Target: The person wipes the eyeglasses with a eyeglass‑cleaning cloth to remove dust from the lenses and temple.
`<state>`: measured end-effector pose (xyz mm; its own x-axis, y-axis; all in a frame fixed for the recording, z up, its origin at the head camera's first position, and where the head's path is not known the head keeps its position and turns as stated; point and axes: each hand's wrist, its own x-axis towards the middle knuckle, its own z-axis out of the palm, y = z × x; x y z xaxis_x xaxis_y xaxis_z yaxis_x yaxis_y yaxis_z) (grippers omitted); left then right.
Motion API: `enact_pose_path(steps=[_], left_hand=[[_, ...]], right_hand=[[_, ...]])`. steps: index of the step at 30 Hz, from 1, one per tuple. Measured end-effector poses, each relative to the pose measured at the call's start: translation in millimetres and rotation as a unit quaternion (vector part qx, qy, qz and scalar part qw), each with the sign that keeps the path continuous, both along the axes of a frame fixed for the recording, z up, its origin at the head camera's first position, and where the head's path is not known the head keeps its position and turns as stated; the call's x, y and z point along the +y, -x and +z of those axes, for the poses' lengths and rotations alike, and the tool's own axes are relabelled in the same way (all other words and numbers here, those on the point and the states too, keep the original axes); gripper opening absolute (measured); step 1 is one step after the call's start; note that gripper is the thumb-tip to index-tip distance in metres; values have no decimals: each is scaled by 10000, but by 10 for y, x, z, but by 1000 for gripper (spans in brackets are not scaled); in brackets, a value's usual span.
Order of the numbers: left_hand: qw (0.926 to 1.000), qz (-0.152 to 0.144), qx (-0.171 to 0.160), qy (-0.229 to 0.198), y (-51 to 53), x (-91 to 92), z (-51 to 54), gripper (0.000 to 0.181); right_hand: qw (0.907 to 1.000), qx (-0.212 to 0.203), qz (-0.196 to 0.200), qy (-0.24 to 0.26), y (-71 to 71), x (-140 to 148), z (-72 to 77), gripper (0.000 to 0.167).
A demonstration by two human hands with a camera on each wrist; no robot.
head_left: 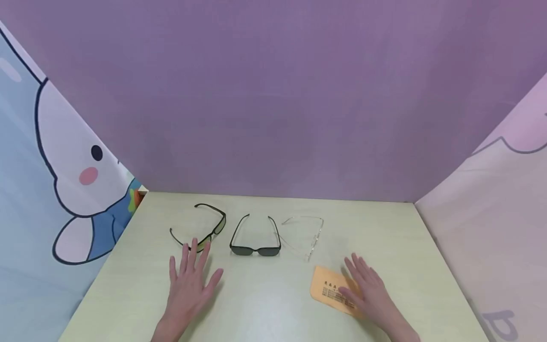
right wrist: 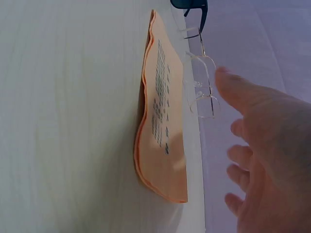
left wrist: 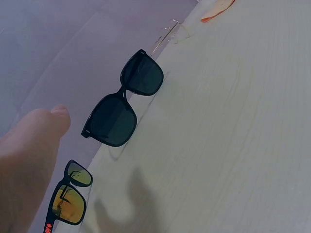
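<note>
Three pairs of glasses lie across the table. In the head view, black-framed sunglasses with greenish lenses (head_left: 220,225) are at the left, black sunglasses with dark lenses (head_left: 268,251) in the middle, and thin wire-framed clear glasses (head_left: 315,240) to their right. An orange cloth with printed dark characters (head_left: 326,285) lies nearer the front. My left hand (head_left: 188,292), fingers spread, is just in front of the greenish pair and partly covers it. My right hand (head_left: 373,297) is held over the cloth's right part with fingers extended, hiding some of it. Both hands hold nothing; contact with the cloth cannot be made out.
The pale wooden table (head_left: 256,313) ends at a purple cloth backdrop (head_left: 273,104). A cartoon-printed curtain (head_left: 72,190) hangs along the left side, and a pinkish white printed curtain (head_left: 483,218) along the right.
</note>
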<state>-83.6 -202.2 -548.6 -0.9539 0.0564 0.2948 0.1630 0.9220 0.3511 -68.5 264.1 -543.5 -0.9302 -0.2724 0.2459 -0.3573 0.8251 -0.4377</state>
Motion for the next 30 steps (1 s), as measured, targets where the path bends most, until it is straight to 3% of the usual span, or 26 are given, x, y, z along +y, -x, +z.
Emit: enact_pose_path(steps=[5,16,20,25,30], left_hand=[[9993,-84,-117,-359,14,50,41,75],[9992,-202,-46,-354,7,123,105,76],[9993,-219,-11,-305,-1,136,104,76],[9994,-228,0,-268,-20,152,102,75],[9993,-235,11,-278,-34,159,105,75]], right_hand=[[9994,-38,172,-305,41,-44,24,63],[9920,-1147,11,-531,62,-55,10,49],[9923,-1076,21,-612,70,-70,9,43],[9941,-822,192,-681,105,-95,17,21],[9927,-948,348,-653,128,-106,36,13]])
